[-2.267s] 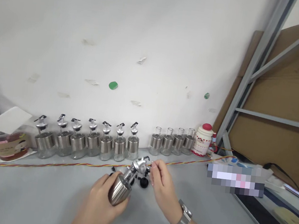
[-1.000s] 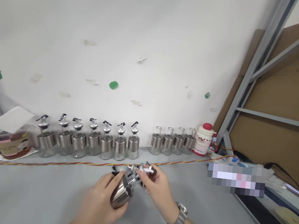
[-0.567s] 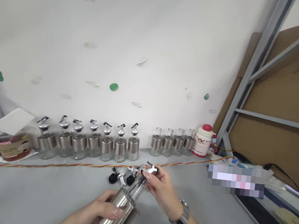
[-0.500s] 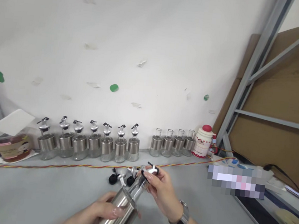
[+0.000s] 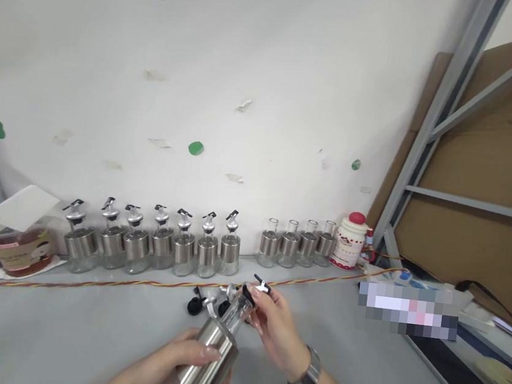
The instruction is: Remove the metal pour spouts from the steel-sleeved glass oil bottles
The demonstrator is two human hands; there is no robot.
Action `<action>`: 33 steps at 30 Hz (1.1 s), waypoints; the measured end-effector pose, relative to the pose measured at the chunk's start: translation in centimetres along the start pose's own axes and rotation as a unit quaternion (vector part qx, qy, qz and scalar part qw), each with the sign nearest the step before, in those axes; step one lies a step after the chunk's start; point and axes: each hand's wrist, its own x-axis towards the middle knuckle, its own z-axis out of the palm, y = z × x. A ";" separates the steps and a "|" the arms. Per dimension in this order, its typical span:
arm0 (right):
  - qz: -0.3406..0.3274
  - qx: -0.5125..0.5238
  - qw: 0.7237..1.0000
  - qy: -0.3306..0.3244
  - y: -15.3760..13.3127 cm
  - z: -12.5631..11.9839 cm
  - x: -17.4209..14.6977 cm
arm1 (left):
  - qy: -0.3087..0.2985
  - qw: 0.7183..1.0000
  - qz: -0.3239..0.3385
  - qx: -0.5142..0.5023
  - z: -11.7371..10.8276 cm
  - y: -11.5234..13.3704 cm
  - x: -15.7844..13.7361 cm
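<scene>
Tilted in front of me is a glass oil bottle (image 5: 211, 359) with a steel sleeve, its neck pointing up and to the right. My left hand (image 5: 186, 356) is wrapped round the sleeve. At the mouth of the bottle, the fingers of my right hand (image 5: 274, 317) pinch a pour spout (image 5: 260, 286) with a black lever. Its lower end is at the neck; how deep it sits is hidden by my fingers. Just behind the bottle, a few loose pour spouts (image 5: 199, 304) with black stoppers lie on the grey table (image 5: 83, 332).
Along the wall stand several bottles with spouts (image 5: 182, 248) at left and several bottles without spouts (image 5: 289, 245) at right. A white jar with a red lid (image 5: 349, 242), a tea container (image 5: 22, 248), a twisted cord (image 5: 134, 283) and a metal frame (image 5: 420, 155) surround them.
The spout has come in line with the bottle's neck, and my right fingers have shifted round its base. My left hand still holds the bottle, its thumb slightly higher on the sleeve.
</scene>
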 end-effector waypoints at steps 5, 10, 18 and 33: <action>0.004 0.006 1.000 -0.002 0.3 0.0 0.1 | -0.008 0.999 0.028 0.026 1.1 1.3 -1.2; -0.002 0.002 1.000 0.000 0.3 -0.1 0.3 | -0.009 0.998 0.034 0.052 2.3 2.4 -1.9; -0.012 -0.014 1.000 0.019 -0.2 0.1 0.0 | -0.010 0.997 0.004 0.076 -0.7 0.4 0.2; -0.067 -0.380 0.919 -0.074 0.6 -0.2 -0.4 | 0.040 0.963 0.135 -0.232 1.5 0.9 -0.8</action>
